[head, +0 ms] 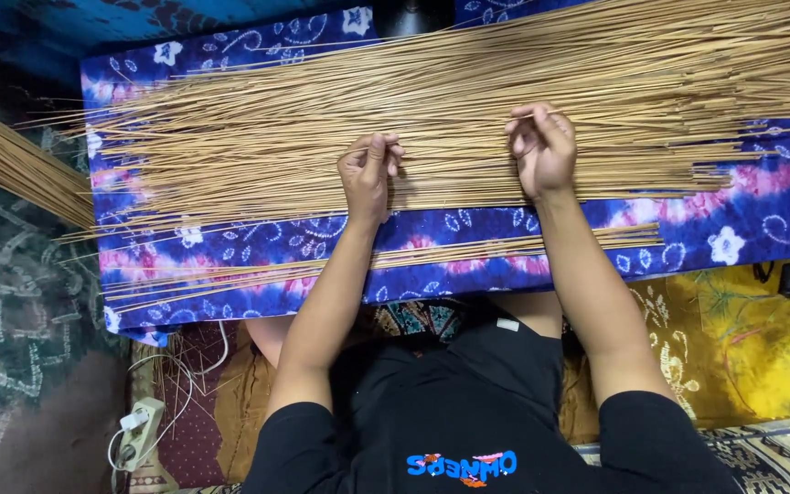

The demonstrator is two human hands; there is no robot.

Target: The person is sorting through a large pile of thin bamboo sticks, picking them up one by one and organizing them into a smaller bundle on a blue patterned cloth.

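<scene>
Even indoor light, sharp centre, dim left edge.

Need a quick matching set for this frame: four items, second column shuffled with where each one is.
Items:
1. left hand
2. small stick bundle
3. power strip
4. right hand

Places:
A. floor, lower left of the view
B. on the large stick pile, further right
C. near edge of the blue patterned cloth, between the forearms
D. on the large stick pile, near its middle

Pairs: 1-D, 2-C, 3-A, 4-B
</scene>
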